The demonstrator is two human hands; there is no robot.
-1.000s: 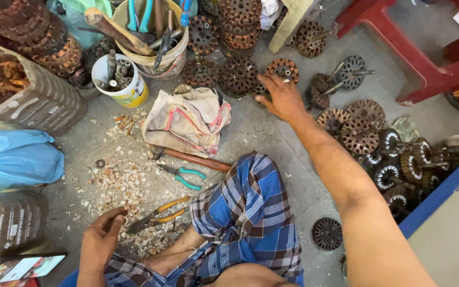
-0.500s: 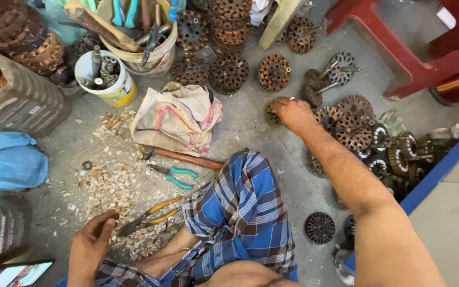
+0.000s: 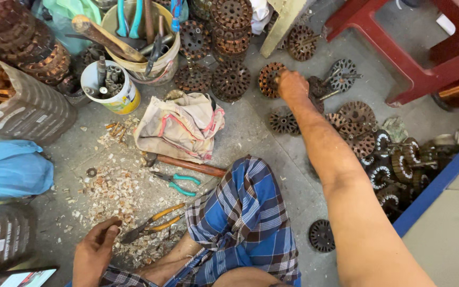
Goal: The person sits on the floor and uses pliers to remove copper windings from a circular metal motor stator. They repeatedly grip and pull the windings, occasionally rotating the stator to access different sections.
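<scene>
Sitting cross-legged on a concrete floor, a person rests the left hand (image 3: 95,254), fingers loosely curled and holding nothing, beside orange-handled snips (image 3: 152,223) among wood chips (image 3: 115,188). Farther out, the right hand (image 3: 291,85) is stretched out, fingers closing on a rusty rotor (image 3: 269,79) that lies among other rotors near a red stool (image 3: 399,74).

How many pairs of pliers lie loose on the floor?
2: teal-handled pliers beside the checked cloth, orange-handled pliers near the left hand. More tools in the bucket are partly hidden.
</scene>
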